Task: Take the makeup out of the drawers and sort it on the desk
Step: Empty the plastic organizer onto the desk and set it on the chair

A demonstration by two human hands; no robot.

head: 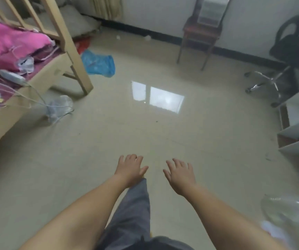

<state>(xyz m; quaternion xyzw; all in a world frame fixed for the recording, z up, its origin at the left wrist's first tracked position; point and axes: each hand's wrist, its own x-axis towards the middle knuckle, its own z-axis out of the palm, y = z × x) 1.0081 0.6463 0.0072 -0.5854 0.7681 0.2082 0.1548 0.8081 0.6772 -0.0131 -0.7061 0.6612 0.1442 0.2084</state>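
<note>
My left hand (pixel 129 168) and my right hand (pixel 180 173) stretch out in front of me over the bare tiled floor, palms down, fingers spread, holding nothing. At the right edge stand white pulled-out drawers (pixel 297 139) of a unit; what lies inside them is too blurred to tell. No makeup and no desk surface show in this view. A grey trouser leg (pixel 136 210) runs below my left hand.
A wooden bed frame (pixel 62 69) with a pink blanket (pixel 10 42) fills the left. Blue (pixel 98 64) and clear (pixel 59 109) plastic bags lie on the floor. A wooden chair (pixel 199 35) stands at the back wall, a black office chair (pixel 289 56) at the right. A clear bag (pixel 285 208) lies lower right.
</note>
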